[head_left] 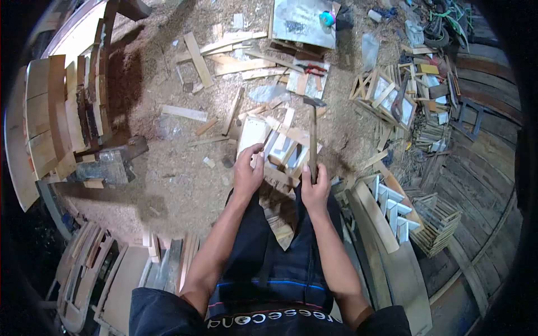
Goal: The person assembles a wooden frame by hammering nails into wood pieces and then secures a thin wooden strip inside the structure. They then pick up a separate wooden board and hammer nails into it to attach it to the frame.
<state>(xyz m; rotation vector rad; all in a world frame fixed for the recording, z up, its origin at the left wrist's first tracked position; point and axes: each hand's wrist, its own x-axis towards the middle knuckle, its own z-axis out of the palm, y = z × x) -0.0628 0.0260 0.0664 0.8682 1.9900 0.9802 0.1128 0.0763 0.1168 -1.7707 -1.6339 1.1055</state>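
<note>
My right hand [315, 187] is wrapped round the wooden handle of a hammer [313, 134], its dark head pointing away from me. My left hand [248, 169] is closed, thumb and fingers drawn together at the left side of a small wooden frame [301, 137]. Whatever is between those fingertips is too small to make out. The frame has light slats with gaps between them and rests on a work surface just beyond my knees. A pale flat board [253, 133] lies at its left.
Scrap wood strips [199, 60] litter the sawdust-covered floor ahead. Red-handled pliers [312, 69] lie near a low table [302, 22] with a turquoise tape roll [327, 19]. At right stand a slatted wooden piece [392, 207] and a wooden crate [386, 95]. Curved boards [47, 117] lean at left.
</note>
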